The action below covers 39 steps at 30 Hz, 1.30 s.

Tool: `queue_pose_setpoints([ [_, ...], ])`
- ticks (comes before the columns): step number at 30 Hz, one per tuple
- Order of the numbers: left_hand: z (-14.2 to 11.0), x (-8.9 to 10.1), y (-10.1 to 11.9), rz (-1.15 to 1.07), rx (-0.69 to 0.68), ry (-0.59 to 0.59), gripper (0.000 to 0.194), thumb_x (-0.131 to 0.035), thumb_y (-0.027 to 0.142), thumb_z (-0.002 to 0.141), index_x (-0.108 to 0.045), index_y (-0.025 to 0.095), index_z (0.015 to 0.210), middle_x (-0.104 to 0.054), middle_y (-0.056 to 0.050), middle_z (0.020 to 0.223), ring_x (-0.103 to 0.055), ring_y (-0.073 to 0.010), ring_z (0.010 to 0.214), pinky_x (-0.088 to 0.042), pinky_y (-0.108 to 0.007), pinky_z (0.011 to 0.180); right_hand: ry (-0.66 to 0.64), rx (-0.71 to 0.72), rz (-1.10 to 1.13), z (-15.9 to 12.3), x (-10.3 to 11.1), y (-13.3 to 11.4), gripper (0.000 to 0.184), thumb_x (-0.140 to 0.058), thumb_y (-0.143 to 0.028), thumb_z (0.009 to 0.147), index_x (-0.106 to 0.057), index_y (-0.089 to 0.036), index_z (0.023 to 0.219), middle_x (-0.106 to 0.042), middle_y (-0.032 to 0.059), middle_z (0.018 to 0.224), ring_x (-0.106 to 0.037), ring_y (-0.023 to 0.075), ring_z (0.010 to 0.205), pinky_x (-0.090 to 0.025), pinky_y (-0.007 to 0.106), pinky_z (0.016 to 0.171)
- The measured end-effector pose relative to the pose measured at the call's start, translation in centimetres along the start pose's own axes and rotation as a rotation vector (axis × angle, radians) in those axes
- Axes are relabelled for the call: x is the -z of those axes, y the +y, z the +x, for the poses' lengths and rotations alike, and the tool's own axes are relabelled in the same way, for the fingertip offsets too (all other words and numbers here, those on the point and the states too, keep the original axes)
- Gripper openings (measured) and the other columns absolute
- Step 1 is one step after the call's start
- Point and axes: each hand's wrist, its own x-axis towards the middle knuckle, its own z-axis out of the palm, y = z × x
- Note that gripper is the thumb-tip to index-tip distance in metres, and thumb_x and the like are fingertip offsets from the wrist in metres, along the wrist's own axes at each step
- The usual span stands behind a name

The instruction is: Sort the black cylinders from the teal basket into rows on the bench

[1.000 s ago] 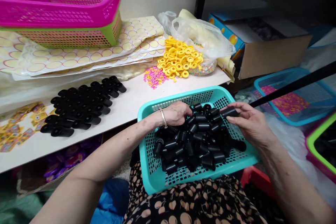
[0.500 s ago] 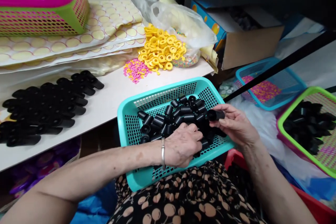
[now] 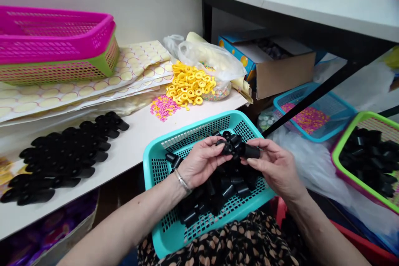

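Note:
Over the turquoise basket, my left hand pinches a small black plastic piece with a rounded end. Facing it, my right hand grips a black plastic cylinder between thumb and fingers. The two pieces are close together; whether they touch I cannot tell. Loose black plastic cylinders fill the basket below, partly hidden by my hands and left wrist.
Black parts in rows lie on the white shelf at left. Behind are yellow rings, pink and yellow bits and stacked baskets. A dark diagonal bar and a green-rimmed basket stand at right.
My left hand has come up out of the pile with a black piece and moved beside the cylinder in my right hand. The camera view has tilted upward.

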Motion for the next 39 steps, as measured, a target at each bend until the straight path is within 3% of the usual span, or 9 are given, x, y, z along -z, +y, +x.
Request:
queue_pose_setpoints([
  [4, 0.1, 0.0, 0.0, -0.061, -0.007, 0.055, 0.013, -0.07, 0.011, 0.071, -0.061, 0.011, 0.08, -0.063, -0.003, 0.082, -0.063, -0.0123, 0.079, -0.054, -0.026, 0.078, 0.025, 0.143, -0.167, -0.2, -1.1, 0.1, 0.029, -0.071, -0.018, 0.072, -0.062, -0.025, 0.099, -0.059, 0.0022, 0.102, -0.061, 0.015, 0.085, -0.055, 0.028, 0.075],
  [10, 0.0, 0.0, -0.1, -0.015, -0.03, 0.048, 0.024, -0.076, 0.011, 0.064, -0.06, 0.012, 0.081, -0.063, -0.001, 0.077, -0.063, -0.0108, 0.07, -0.055, -0.025, 0.072, 0.027, 0.187, -0.279, -0.1, -1.5, 0.6, 0.028, -0.068, -0.022, 0.074, -0.06, -0.025, 0.1, -0.056, 0.003, 0.1, -0.059, 0.0162, 0.086, -0.054, 0.028, 0.072],
  [17, 0.0, 0.1, -0.5, 0.167, -0.188, 0.125, 0.031, -0.082, 0.013, 0.054, -0.064, 0.011, 0.079, -0.065, -0.001, 0.067, -0.061, -0.0106, 0.058, -0.052, -0.025, 0.059, -0.06, 0.301, -0.524, -0.2, -1.2, 0.0, 0.022, -0.064, -0.019, 0.078, -0.062, -0.026, 0.1, -0.057, 0.0045, 0.099, -0.058, 0.0181, 0.087, -0.053, 0.028, 0.069],
  [21, -0.5, -0.2, -0.8, 0.396, -0.293, 0.148, 0.027, -0.081, 0.019, 0.057, -0.07, 0.015, 0.081, -0.069, -0.002, 0.074, -0.062, -0.0127, 0.064, -0.05, -0.026, 0.064, -0.055, 0.303, -0.529, -0.1, -1.5, 0.4, 0.024, -0.064, -0.019, 0.079, -0.062, -0.027, 0.102, -0.057, 0.0038, 0.1, -0.059, 0.0172, 0.086, -0.054, 0.028, 0.07],
  [26, -1.6, -0.7, -1.2, 0.877, -0.567, 0.07, 0.023, -0.073, 0.027, 0.071, -0.073, 0.021, 0.093, -0.069, -0.003, 0.091, -0.06, -0.0173, 0.086, -0.047, -0.029, 0.083, -0.009, 0.313, -0.556, -0.2, -2.2, 2.1, 0.026, -0.061, -0.017, 0.081, -0.06, -0.028, 0.105, -0.058, 0.0033, 0.105, -0.061, 0.018, 0.092, -0.054, 0.03, 0.077],
  [31, -2.2, -0.1, -1.2, 0.987, -0.641, 0.072, 0.019, -0.068, 0.028, 0.075, -0.073, 0.019, 0.091, -0.067, -0.004, 0.078, -0.06, -0.0166, 0.075, -0.048, -0.029, 0.075, -0.017, 0.46, -0.695, -0.2, -3.4, 3.2, 0.036, -0.063, -0.022, 0.081, -0.055, -0.03, 0.114, -0.059, 0.0043, 0.108, -0.061, 0.0197, 0.092, -0.054, 0.032, 0.078],
  [34, -2.2, 1.4, 1.0, 0.955, -0.74, 0.162, 0.021, -0.074, 0.026, 0.068, -0.073, 0.019, 0.087, -0.068, -0.004, 0.08, -0.061, -0.0168, 0.076, -0.05, -0.029, 0.073, -0.132, 0.505, -0.812, 1.2, -3.3, 3.4, 0.05, -0.067, -0.031, 0.078, -0.049, -0.027, 0.124, -0.055, 0.0072, 0.12, -0.056, 0.0252, 0.105, -0.05, 0.041, 0.09],
  [36, -2.2, 2.9, 4.0, 0.919, -0.823, 0.345, 0.028, -0.076, 0.025, 0.064, -0.072, 0.018, 0.091, -0.069, -0.004, 0.084, -0.062, -0.0165, 0.076, -0.05, -0.029, 0.074, -0.131, 0.453, -0.874, 2.5, -2.4, 3.4, 0.05, -0.065, -0.036, 0.078, -0.049, -0.024, 0.124, -0.05, 0.0082, 0.128, -0.055, 0.0264, 0.107, -0.05, 0.043, 0.089],
  [39, -1.7, 6.4, 9.6, 1.04, -0.912, 0.666, 0.029, -0.073, 0.02, 0.062, -0.07, 0.015, 0.091, -0.069, -0.003, 0.081, -0.061, -0.0161, 0.074, -0.048, -0.029, 0.072, -0.023, 0.349, -0.881, 4.3, -0.2, 3.2, 0.035, -0.062, -0.037, 0.079, -0.057, -0.022, 0.11, -0.051, 0.0084, 0.123, -0.06, 0.0217, 0.091, -0.054, 0.036, 0.072],
])
